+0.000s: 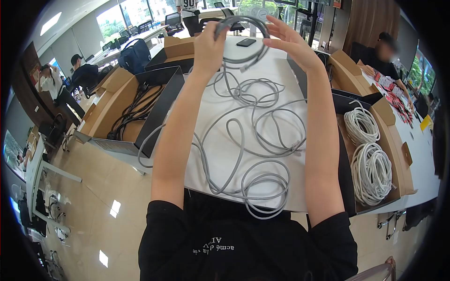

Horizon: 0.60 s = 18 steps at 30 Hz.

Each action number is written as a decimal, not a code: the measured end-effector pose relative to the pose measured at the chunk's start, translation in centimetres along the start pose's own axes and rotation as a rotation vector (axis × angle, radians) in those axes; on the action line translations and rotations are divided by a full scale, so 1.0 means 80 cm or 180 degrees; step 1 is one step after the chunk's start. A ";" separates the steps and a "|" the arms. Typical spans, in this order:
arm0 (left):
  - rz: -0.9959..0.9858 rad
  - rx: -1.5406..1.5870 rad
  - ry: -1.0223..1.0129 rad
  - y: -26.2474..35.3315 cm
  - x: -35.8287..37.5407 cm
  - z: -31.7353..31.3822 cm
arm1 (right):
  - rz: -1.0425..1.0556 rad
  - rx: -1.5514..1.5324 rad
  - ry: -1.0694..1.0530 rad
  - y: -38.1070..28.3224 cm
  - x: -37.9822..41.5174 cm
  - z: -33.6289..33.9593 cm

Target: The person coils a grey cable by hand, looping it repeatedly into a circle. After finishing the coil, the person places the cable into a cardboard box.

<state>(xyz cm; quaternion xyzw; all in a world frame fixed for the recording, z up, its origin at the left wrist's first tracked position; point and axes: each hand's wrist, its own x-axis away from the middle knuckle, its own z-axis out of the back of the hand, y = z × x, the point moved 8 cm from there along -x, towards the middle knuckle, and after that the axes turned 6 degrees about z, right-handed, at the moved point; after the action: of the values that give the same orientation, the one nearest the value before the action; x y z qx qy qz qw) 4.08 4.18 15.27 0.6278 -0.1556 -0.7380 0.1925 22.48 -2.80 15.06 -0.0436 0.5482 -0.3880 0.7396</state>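
Observation:
My left hand (pixel 211 47) is closed around one side of a coiled grey network cable (pixel 243 61), raised over the far part of the white table (pixel 286 187). A plug end hangs at the bottom of the coil. At the coil's other side, my right hand (pixel 290 42) has its fingers stretched apart, with thumb and fingertips right at the loops. Below lie more loose grey cables (pixel 234 136) in tangled loops, spread between my forearms. A few of their loops hang past the near table edge in front of my body.
To the left stands an open box with black cables (pixel 140 105); another open box (pixel 176 49) is behind it. At right, a box holds bundled white cables (pixel 370 173). A black phone (pixel 246 42) lies at the table's far end. A person (pixel 382 56) sits at the right.

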 end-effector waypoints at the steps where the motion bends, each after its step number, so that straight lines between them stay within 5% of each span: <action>1: -0.0109 -0.0055 -0.0214 0.019 0.007 -0.007 | 0.0127 -0.0055 0.0096 -0.012 -0.002 -0.002; 5: -0.0464 0.0101 -0.0470 0.057 0.013 -0.017 | -0.0382 -0.1129 -0.0715 -0.021 0.000 -0.029; 9: 0.0208 0.0630 -0.0729 0.054 0.013 -0.024 | -0.0373 -0.2312 -0.0967 -0.049 -0.002 -0.023; 14: 0.0737 0.1475 -0.1368 0.028 0.025 -0.057 | -0.0348 -0.3231 0.0362 -0.063 -0.007 0.013; 18: 0.1150 0.2521 -0.1869 0.024 0.037 -0.083 | 0.0076 -0.3538 0.0417 -0.070 -0.014 0.025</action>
<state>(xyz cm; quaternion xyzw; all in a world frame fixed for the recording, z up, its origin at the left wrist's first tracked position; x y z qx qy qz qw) 10.38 1.13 12.50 0.3823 -0.5759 -0.7225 0.0129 21.16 -6.69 19.48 -0.3965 0.7156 -0.0341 0.5740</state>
